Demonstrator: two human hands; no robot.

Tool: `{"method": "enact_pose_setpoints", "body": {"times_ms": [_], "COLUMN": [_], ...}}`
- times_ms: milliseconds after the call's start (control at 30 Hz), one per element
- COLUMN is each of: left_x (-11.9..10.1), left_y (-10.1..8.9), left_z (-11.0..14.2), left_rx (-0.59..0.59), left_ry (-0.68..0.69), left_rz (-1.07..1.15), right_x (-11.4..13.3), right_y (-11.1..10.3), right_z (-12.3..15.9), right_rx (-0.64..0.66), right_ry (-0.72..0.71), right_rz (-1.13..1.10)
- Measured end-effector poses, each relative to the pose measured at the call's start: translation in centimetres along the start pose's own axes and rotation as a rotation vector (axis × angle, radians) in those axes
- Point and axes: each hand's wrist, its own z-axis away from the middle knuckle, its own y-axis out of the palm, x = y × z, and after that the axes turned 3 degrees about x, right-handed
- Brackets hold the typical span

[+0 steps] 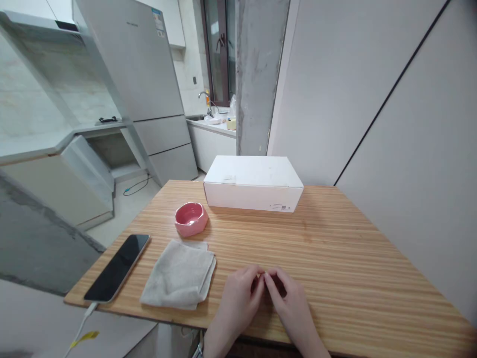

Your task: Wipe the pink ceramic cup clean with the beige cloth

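Observation:
My left hand (242, 291) and my right hand (286, 293) meet at the fingertips over the near middle of the wooden table (335, 278). Both are closed, thumb and forefinger pinched. Whatever may be between the fingertips is too small to make out. To the left of my left hand lies a folded grey cloth (179, 276). Behind the cloth stands a pink faceted bowl (191, 221), with nothing visible inside. A watch or bracelet (199, 345) shows partly at my left wrist.
A white cardboard box (253, 184) stands at the table's far edge. A phone (119, 266) with a white charging cable (84, 318) lies by the left edge. A pale wall (410, 174) borders the table on the right. Beyond are a refrigerator (137, 74) and a sink counter (212, 132).

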Motion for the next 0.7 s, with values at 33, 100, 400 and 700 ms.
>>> {"method": "enact_pose_setpoints", "body": {"times_ms": [33, 100, 400, 700], "left_x": [0.0, 0.0, -0.5, -1.2], "left_y": [0.0, -0.1, -0.2, -13.5], "left_z": [0.0, 0.0, 0.0, -2.3], "left_rx": [0.003, 0.008, 0.052, -0.17], "left_ry": [0.0, -0.001, -0.034, 0.121], "left_rz": [0.0, -0.001, -0.031, -0.175], "right_x": [0.0, 0.0, 0.0, 0.3], "right_y": [0.0, 0.0, -0.1, -0.1], "right_z": [0.0, 0.0, 0.0, 0.3], "right_rx": [0.001, -0.002, 0.009, -0.015], "right_ry": [0.0, -0.002, 0.015, 0.006], "right_rz": [0.0, 0.0, 0.009, -0.004]}}
